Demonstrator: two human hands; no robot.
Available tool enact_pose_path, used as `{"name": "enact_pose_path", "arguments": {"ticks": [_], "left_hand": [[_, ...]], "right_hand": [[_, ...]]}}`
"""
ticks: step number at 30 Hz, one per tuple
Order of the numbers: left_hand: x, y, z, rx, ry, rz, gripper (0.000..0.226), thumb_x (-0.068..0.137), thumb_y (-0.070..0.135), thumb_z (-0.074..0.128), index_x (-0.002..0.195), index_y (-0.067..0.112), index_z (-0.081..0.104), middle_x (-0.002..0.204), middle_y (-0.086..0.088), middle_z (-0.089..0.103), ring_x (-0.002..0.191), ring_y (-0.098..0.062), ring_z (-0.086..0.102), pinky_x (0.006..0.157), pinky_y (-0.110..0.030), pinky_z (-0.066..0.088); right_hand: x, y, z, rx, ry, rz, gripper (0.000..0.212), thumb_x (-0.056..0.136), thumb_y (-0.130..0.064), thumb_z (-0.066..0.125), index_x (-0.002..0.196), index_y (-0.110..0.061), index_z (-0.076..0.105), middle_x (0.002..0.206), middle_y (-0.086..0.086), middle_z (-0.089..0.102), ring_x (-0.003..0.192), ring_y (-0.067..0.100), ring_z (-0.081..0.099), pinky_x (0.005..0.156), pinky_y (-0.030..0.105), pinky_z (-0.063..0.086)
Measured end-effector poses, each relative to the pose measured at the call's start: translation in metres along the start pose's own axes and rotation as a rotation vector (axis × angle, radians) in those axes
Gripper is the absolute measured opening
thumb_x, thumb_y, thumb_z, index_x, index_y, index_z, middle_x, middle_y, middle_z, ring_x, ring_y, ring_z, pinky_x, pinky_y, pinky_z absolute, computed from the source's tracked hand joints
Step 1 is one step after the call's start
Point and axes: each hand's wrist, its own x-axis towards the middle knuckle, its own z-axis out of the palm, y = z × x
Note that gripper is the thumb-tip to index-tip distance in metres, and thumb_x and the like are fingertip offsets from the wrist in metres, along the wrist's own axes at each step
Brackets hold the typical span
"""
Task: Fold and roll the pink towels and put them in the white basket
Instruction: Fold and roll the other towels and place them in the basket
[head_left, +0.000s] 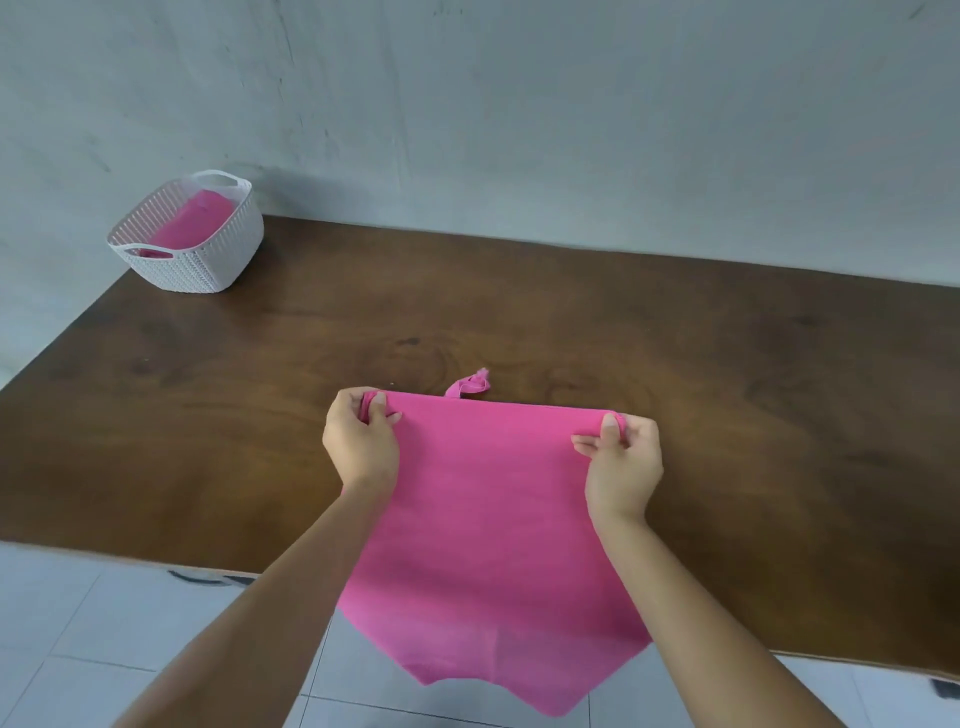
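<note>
Head view shows the left hand (360, 441) and right hand (623, 457) each pinching an end of the far edge of a pink towel (493, 519), which lies on the wooden table (208, 415) with its near end hanging off. Rolling looks barely begun here. One pink roll (195, 221) already sits in the white basket (208, 260), well apart at the far left.

Soft, even light fills the view, moderately bright, with no glare. Shadows are faint: a weak one lies on the table (519, 322) just beyond the fingers (376, 410), and another beside the white basket (208, 260), far left of them. Wide-angle distortion bows the table's edges (strongest toward the frame's corners). Detail is slightly soft throughout, like compressed video.
</note>
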Motion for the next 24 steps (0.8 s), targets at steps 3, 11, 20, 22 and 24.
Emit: {"name": "enact_pose_path", "arguments": {"ticks": [3, 11, 20, 22, 24], "left_hand": [[0.018, 0.004, 0.017, -0.007, 0.008, -0.01, 0.014, 0.103, 0.014, 0.056, 0.092, 0.022, 0.061, 0.092, 0.004, 0.068, 0.074, -0.002, 0.074, 0.071, -0.015, 0.049], [0.078, 0.022, 0.072, -0.005, -0.023, -0.03, 0.019, 0.102, 0.014, 0.057, 0.087, 0.025, 0.059, 0.088, 0.009, 0.065, 0.073, 0.0, 0.073, 0.065, -0.008, 0.047], [0.144, 0.034, 0.133, -0.004, -0.02, -0.029, 0.023, 0.102, 0.013, 0.057, 0.083, 0.026, 0.057, 0.094, 0.004, 0.066, 0.078, -0.004, 0.073, 0.068, -0.015, 0.051], [0.159, 0.036, 0.146, -0.012, -0.023, -0.033, 0.022, 0.102, 0.013, 0.057, 0.084, 0.025, 0.058, 0.091, 0.005, 0.065, 0.077, -0.002, 0.072, 0.068, -0.016, 0.052], [0.175, 0.039, 0.159, -0.041, -0.03, -0.043, 0.019, 0.102, 0.013, 0.058, 0.087, 0.023, 0.06, 0.088, 0.007, 0.065, 0.076, 0.0, 0.072, 0.069, -0.016, 0.054]], "right_hand": [[0.023, -0.002, 0.017, -0.006, -0.004, 0.006, 0.008, 0.105, -0.014, 0.051, 0.098, -0.013, 0.054, 0.075, 0.006, 0.071, 0.064, 0.018, 0.074, 0.071, 0.032, 0.059], [0.081, -0.011, 0.059, 0.004, 0.019, 0.047, 0.012, 0.104, -0.012, 0.053, 0.094, -0.018, 0.055, 0.074, 0.002, 0.071, 0.065, 0.019, 0.075, 0.065, 0.022, 0.056], [0.156, -0.014, 0.113, -0.01, 0.03, 0.037, 0.005, 0.103, -0.007, 0.055, 0.102, -0.004, 0.059, 0.077, -0.008, 0.063, 0.065, 0.022, 0.074, 0.071, 0.036, 0.062], [0.172, -0.014, 0.124, -0.015, 0.034, 0.03, 0.004, 0.103, -0.008, 0.055, 0.1, -0.007, 0.058, 0.078, -0.006, 0.064, 0.065, 0.022, 0.075, 0.069, 0.033, 0.061], [0.188, -0.013, 0.135, -0.022, 0.038, 0.029, 0.004, 0.103, -0.009, 0.056, 0.101, -0.01, 0.058, 0.083, -0.003, 0.066, 0.065, 0.021, 0.075, 0.068, 0.03, 0.061]]}}
